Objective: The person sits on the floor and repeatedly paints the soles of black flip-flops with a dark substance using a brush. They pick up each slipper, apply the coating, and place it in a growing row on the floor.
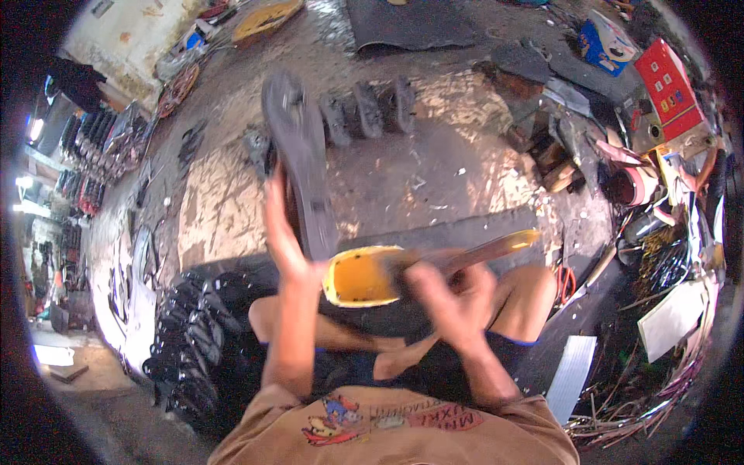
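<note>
My left hand (287, 244) is closed round the side of a long dark grey sandal sole (298, 147), holding it up and tilted in front of me. My right hand (457, 298) grips a brush by its wooden handle (504, 246), whose end is stained yellow. Motion smears the right fingers and the dark brush head, which is at the right rim of a shallow tub (332, 288) of yellow-orange glue (360, 277). The tub lies between my hands, just in front of my crossed legs.
Several dark sandal pieces (368, 110) lie beyond the sole on a worn board (434, 167). Black footwear parts (198, 333) are heaped at my left. To my right are red-handled scissors (568, 284), a red box (670, 91), and scrap strips (635, 422).
</note>
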{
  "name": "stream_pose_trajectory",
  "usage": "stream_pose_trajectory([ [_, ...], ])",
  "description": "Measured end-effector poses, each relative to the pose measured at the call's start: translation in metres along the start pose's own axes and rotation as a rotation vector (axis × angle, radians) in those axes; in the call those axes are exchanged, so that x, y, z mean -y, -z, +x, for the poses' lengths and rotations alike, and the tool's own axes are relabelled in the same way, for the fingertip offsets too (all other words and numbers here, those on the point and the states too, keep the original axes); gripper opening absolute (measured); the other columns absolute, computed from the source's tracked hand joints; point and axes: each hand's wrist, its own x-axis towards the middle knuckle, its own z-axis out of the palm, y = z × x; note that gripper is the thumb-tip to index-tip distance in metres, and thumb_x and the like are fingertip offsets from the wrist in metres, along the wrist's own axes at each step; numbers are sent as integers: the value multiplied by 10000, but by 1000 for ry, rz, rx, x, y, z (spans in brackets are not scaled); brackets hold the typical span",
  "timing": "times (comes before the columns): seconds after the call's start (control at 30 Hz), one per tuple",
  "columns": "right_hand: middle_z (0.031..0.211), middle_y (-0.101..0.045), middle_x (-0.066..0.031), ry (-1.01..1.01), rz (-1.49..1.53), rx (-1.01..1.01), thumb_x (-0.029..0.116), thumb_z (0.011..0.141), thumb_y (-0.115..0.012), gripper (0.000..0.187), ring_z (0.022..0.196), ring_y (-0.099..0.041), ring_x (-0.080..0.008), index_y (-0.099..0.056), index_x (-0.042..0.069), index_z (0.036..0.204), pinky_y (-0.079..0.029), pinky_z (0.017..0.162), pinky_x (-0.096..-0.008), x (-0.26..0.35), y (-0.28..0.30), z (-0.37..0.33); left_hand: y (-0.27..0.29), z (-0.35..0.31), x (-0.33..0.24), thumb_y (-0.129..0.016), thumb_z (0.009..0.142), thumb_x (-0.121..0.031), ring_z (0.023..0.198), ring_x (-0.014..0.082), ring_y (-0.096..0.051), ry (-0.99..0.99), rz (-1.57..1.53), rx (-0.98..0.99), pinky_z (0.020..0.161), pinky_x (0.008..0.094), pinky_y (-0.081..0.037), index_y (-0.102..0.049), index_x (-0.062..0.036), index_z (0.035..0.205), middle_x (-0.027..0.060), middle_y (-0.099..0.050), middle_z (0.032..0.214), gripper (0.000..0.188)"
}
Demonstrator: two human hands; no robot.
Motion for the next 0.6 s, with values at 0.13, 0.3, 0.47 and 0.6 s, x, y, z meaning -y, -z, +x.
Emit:
stream_pose_trajectory([
  [0.13, 1005, -699, -55, 16, 134, -681, 132, 969, -732, 228, 847, -629, -132, -674, -23, 1126, -522, 733, -277, -52, 80, 79, -61, 187, 83, -633, 976, -242, 1114, 232, -660, 209, 6, 333, 904, 402, -564, -580, -130, 1384, 89, -668, 1256, 427],
  [0.3, 995, -665, -73, -123, 45, -666, 203, 958, -745, 286, 896, -587, -159, -656, -30, 1100, -498, 793, -339, -129, 96, 110, -57, 336, 319, -661, 969, -217, 1060, 257, -671, 286, 22, 114, 903, 400, -548, -643, -67, 1241, 94, -686, 1179, 311],
  [0.47, 1097, -683, -114, -102, 101, -587, 220, 966, -741, 365, 955, -626, -188, -641, -48, 1193, -517, 830, -322, -126, 77, 118, -30, 340, 406, -670, 981, -239, 1057, 252, -656, 145, 89, -80, 894, 383, -513, -678, -16, 1154, 86, -689, 1149, 282],
  [0.6, 1323, -629, -179, -315, -16, -693, 350, 1017, -674, 531, 1155, -611, -292, -587, -26, 1381, -507, 974, -409, -110, 77, 109, -30, 221, 322, -699, 984, -236, 1162, 213, -650, 164, 478, 210, 969, 382, -517, -582, -2, 1359, 119, -665, 1313, 457],
])
